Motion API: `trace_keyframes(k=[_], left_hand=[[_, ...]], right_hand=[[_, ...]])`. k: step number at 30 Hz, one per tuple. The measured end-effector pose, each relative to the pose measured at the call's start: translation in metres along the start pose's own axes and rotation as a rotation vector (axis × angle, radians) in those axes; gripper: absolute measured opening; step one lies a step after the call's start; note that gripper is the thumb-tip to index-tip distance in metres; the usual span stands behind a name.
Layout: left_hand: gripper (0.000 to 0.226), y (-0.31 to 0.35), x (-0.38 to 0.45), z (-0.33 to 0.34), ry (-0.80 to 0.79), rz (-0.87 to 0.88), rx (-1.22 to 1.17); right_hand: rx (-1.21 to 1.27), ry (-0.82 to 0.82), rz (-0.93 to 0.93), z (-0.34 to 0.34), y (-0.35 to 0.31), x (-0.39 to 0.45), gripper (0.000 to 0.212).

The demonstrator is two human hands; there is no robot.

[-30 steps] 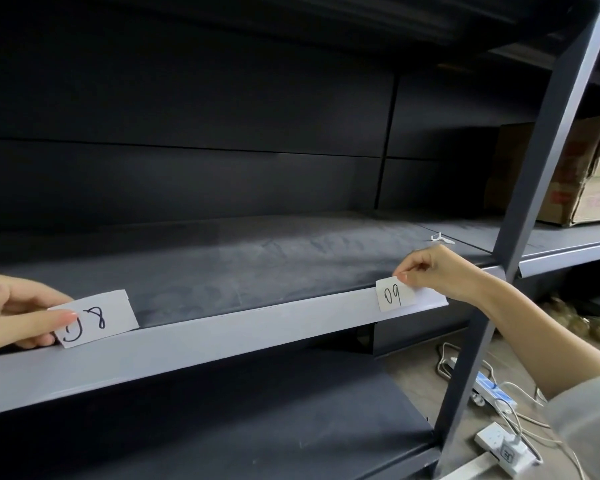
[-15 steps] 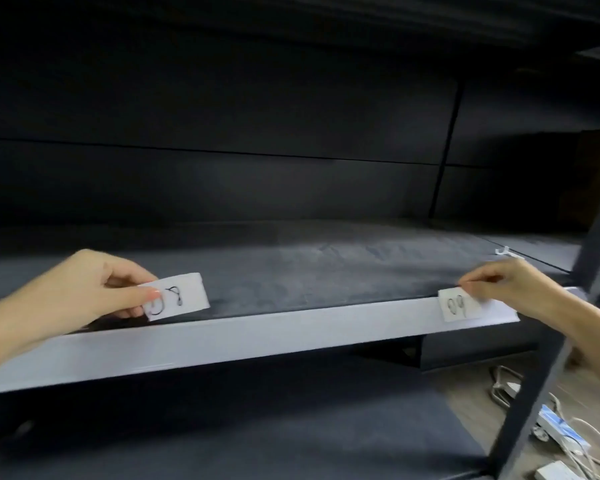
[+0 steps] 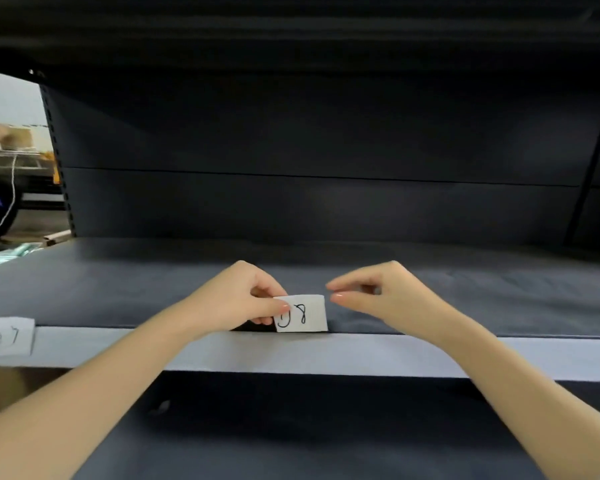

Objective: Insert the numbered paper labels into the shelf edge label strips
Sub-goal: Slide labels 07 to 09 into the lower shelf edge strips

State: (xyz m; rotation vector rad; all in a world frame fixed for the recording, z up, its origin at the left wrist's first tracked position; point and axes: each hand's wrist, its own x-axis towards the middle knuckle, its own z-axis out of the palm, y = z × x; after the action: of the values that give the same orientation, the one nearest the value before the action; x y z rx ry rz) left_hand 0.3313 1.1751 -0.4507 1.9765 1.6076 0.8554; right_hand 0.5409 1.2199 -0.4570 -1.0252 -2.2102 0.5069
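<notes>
Here, the dark shelf [image 3: 326,271] carries a pale label strip [image 3: 326,355] along its front edge, with label 07 [image 3: 6,337] seated at far left. The left hand [image 3: 243,299] pinches label 08 [image 3: 302,314] just above the strip; the right hand [image 3: 378,292], fingers loosely parted, holds nothing. Seating its lower edge likely comes next.

Thumb of left hand [image 3: 243,299] covers left edge of label 08 [image 3: 302,313], so the 0 reads only partly. Label's bottom edge meets top of label strip [image 3: 361,355]; can't tell if it's in the slot. Label 07 [image 3: 7,336] cut by frame's left edge, blurred. Right hand [image 3: 378,296] fingertips motion-blurred. Both forearms run out of frame at the bottom. Background clutter [image 3: 11,140] at far left too blurred to identify.
</notes>
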Motion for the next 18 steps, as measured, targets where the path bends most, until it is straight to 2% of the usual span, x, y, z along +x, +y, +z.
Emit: trace_keyframes(k=[3, 6, 10, 14, 18], left_hand=[[0.01, -0.005, -0.005, 0.0, -0.025, 0.01, -0.004], [0.012, -0.007, -0.006, 0.003, -0.035, 0.049, -0.04], [0.017, -0.013, -0.006, 0.009, 0.101, 0.134, -0.011], [0.028, -0.027, -0.016, 0.021, 0.061, 0.234, 0.331], [0.046, -0.036, -0.028, 0.036, 0.047, 0.326, 0.483]], right_hand=[[0.023, -0.05, 0.023, 0.018, -0.014, 0.007, 0.011], [0.017, -0.075, 0.057, 0.018, -0.021, 0.007, 0.021], [0.009, 0.006, 0.11, 0.002, -0.023, 0.008, 0.023], [-0.002, 0.031, 0.176, -0.008, -0.014, 0.005, 0.024], [-0.01, 0.043, 0.218, -0.009, -0.01, 0.005, 0.025]])
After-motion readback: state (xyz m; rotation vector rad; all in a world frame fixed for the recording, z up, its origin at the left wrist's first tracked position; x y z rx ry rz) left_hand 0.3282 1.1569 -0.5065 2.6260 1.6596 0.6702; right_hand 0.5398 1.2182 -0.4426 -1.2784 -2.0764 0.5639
